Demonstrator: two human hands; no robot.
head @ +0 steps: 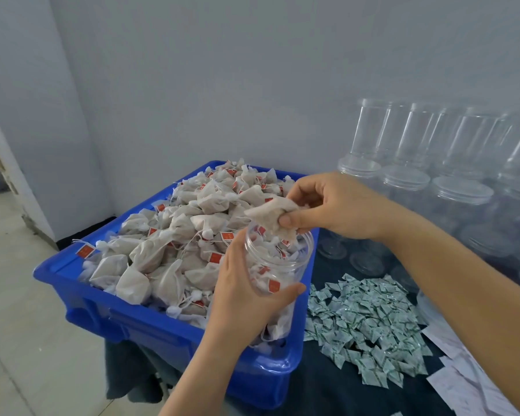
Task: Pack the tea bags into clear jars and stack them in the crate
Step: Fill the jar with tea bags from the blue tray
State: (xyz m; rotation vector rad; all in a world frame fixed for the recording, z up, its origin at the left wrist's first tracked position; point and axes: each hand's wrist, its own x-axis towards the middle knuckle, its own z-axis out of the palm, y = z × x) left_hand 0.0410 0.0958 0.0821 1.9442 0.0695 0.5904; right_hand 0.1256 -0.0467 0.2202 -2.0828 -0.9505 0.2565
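head view: blue crate sits on a dark cloth-covered table, heaped with loose tea bags, pale pouches with strings and small red tags. at 3 o'clock of the crate, a spread pile of small green-and-white sachets lies flat on the cloth. at 1 to 2 o'clock, against the wall, rows of empty clear jars stand stacked on lidded ones; more lie lower along the right edge, blurred. white paper sheets lie at 4 o'clock, partly under the right forearm. pale wall behind; tiled floor at 9 o'clock. left hand grips an open clear jar from its near side, fingers curled round the wall, thumb pressed on the front; jar is held over the crate's right rim, mouth tilted toward 1 o'clock, already part-filled with bags. right hand is at 12 o'clock of the jar mouth, pinching one tea bag between thumb and curled fingers; the bag sticks out toward 9 o'clock from the fingertips, its lower end touching or just inside the jar mouth, cannot tell which. right forearm crosses over the sachets and hides part of the lower jars.
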